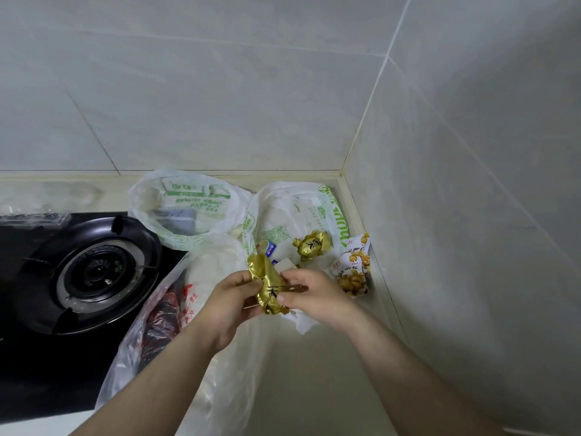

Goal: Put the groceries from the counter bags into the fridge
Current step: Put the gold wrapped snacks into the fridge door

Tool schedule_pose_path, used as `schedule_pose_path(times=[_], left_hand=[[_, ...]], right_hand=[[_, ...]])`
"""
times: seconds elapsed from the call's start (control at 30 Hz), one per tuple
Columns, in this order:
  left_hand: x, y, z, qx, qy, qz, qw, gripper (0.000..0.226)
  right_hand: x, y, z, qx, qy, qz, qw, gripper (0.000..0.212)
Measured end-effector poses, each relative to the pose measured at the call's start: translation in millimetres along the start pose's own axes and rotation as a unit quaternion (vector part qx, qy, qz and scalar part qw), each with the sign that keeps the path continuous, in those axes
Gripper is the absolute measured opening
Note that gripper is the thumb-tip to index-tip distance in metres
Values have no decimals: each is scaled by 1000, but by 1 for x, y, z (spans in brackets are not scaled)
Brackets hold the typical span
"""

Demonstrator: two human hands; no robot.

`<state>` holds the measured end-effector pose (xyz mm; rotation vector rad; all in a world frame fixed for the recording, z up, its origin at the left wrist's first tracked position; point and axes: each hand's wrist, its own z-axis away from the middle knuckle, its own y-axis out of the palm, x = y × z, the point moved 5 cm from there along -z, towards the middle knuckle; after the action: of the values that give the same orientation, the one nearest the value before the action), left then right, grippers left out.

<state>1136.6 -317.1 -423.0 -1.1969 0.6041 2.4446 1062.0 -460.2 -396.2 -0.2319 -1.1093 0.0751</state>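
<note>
Both hands are holding a gold foil packet (pixel 267 287) just above the counter, near the middle of the view, over the heap of bags. The packet is crinkled and shiny, it is showing black characters on its face, and its twisted top is pointing toward eleven o'clock. The left hand (pixel 231 298) is gripping its left side, with the thumb on the front and the fingers curled behind the foil. The right hand (pixel 316 297) is pinching its right edge between the thumb and bent fingers.

At one o'clock from it a second gold packet (pixel 311 245) is lying on a green-printed bag (pixel 301 209). At three o'clock two snack packets (pixel 353 269) are lying in the corner against the right wall (pixel 471 184). At twelve o'clock, just behind the held packet, a small blue-and-red packet (pixel 268 247) and a white block (pixel 287 264) are showing.

At eleven o'clock another printed bag (pixel 185 209) is gaping open with something dark inside. At eight o'clock a clear bag (pixel 157 316) with red contents is draping over the edge of a black gas hob (pixel 47 357), whose burner (pixel 97 272) is sitting at nine o'clock. The pale counter (pixel 314 372) is running into a corner of grey-white tiled wall (pixel 220 89).
</note>
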Motion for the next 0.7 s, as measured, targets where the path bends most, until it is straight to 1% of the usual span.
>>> schedule_pose_path(times=[0.07, 0.1, 0.13, 0.17, 0.23, 0.27, 0.3, 0.33, 0.37, 0.4, 0.47, 0.6, 0.63, 0.7], left_hand=[[3, -8, 1, -17, -14, 13, 1000, 18], [5, -12, 3, -22, -21, 16, 999, 19], [7, -15, 5, -24, -27, 19, 999, 20], [9, -18, 6, -26, -31, 25, 999, 20], [13, -23, 10, -29, -38, 51, 998, 20], [14, -26, 12, -31, -41, 71, 996, 20], [15, -29, 14, -32, -45, 86, 995, 20], [16, -32, 17, -33, -48, 97, 994, 19], [17, -37, 19, -37, -48, 102, 993, 19], [17, -42, 21, -45, -47, 105, 992, 19], [18, -55, 26, -61, -44, 108, 991, 20], [23, -78, 30, -82, -49, 126, 987, 20], [25, -83, 30, -90, -51, 132, 986, 20], [26, -91, 30, -102, -48, 149, 982, 20]], right_hand=[[-8, -7, -5, -23, 37, -82, 996, 20], [-13, -12, -9, -54, 57, -113, 990, 18], [-19, -19, -13, -100, 73, -111, 986, 17], [-27, -26, -19, -151, 84, -72, 982, 18], [-37, -38, -29, -232, 94, 77, 965, 23], [-40, -39, -34, -240, 98, 144, 955, 24], [-45, -38, -38, -224, 109, 193, 949, 21], [-50, -34, -41, -196, 126, 223, 946, 20], [-55, -30, -44, -173, 139, 240, 945, 25], [-60, -28, -46, -164, 144, 245, 945, 29], [-63, -26, -47, -169, 136, 251, 943, 31], [-62, -22, -44, -182, 106, 324, 922, 37], [-63, -20, -43, -187, 106, 323, 922, 40], [-64, -17, -39, -200, 119, 285, 930, 50]])
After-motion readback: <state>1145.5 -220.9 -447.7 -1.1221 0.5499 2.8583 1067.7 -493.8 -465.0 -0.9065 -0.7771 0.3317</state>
